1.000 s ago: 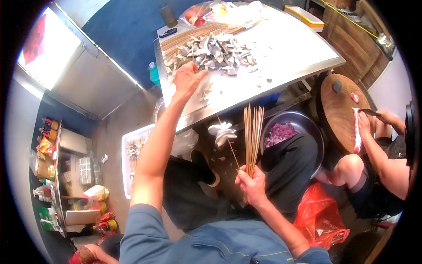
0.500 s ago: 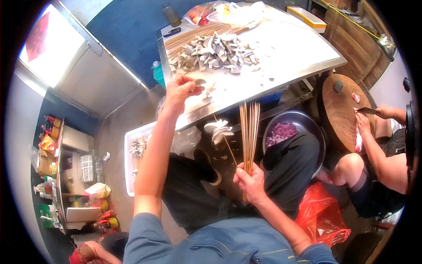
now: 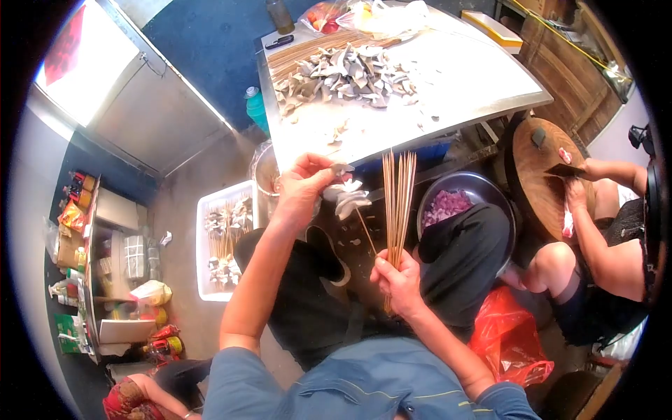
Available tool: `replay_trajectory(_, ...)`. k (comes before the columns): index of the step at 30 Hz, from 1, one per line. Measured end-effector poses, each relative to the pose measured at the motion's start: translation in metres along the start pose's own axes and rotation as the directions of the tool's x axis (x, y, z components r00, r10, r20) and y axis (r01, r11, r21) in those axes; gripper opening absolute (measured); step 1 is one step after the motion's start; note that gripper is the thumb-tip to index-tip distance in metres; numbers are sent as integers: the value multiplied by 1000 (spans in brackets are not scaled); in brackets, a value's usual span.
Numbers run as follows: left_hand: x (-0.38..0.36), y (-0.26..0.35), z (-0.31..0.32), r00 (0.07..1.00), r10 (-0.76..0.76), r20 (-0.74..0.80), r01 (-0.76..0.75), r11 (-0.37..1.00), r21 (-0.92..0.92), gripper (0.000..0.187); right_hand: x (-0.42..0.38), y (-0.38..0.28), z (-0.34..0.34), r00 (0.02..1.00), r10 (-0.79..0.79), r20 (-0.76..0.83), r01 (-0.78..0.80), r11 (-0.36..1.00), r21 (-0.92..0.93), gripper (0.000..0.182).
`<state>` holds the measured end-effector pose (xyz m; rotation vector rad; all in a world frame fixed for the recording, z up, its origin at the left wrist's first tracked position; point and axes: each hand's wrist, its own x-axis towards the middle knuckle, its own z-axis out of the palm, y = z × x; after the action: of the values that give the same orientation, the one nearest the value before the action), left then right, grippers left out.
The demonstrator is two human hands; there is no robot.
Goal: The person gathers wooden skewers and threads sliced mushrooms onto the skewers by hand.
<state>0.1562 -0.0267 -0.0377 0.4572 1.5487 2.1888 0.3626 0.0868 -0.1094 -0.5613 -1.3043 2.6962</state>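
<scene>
Across the far left of the white-topped, metal-edged table (image 3: 483, 87), a layer of thin brown wooden sticks (image 3: 301, 56) is spread, partly covered by a heap of grey-and-white mushroom pieces (image 3: 353, 77). Pale small scraps (image 3: 338, 131) are scattered nearer. At the far edge, a clear plastic bag with red and orange contents (image 3: 323, 17) is seen. On the grey floor (image 3: 178, 203) at left, a white rectangular plastic tray (image 3: 201, 280) is placed. By the round brown wooden chopping block (image 3: 528, 161) at right, a pink-and-white meat strip (image 3: 568, 213) is carried
</scene>
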Motion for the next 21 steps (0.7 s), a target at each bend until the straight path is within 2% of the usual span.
replay_trajectory(7, -3, 2, 6, 999, 49, 22, -51, 997, 59, 8, 1, 2, -3, 1000, 4, 0, -4, 1000, 12, 9)
replay_trajectory(9, -4, 1, 8, 994, 101, 45, -105, 991, 82, 9, 2, 2, -4, 1000, 4, -3, -4, 1000, 11, 10)
replay_trajectory(13, -9, -2, 4, 992, 83, 90, -93, 990, 105, 11, 2, 3, -6, 1000, 6, -16, -5, 1000, 21, 9)
replay_trajectory(15, -14, -4, 2, 990, 86, 112, -111, 964, 240, 9, 2, 4, -8, 1000, 8, -22, -8, 1000, 20, 9)
replay_trajectory(18, -23, -12, 4, 986, 113, 127, -140, 961, 239, 13, 1, 5, -8, 1000, -2, -24, 2, 1000, 18, 8)
replay_trajectory(21, -33, -26, 13, 991, 120, 55, -128, 979, 158, 16, 0, 5, -8, 1000, 19, -15, -19, 1000, 15, 10)
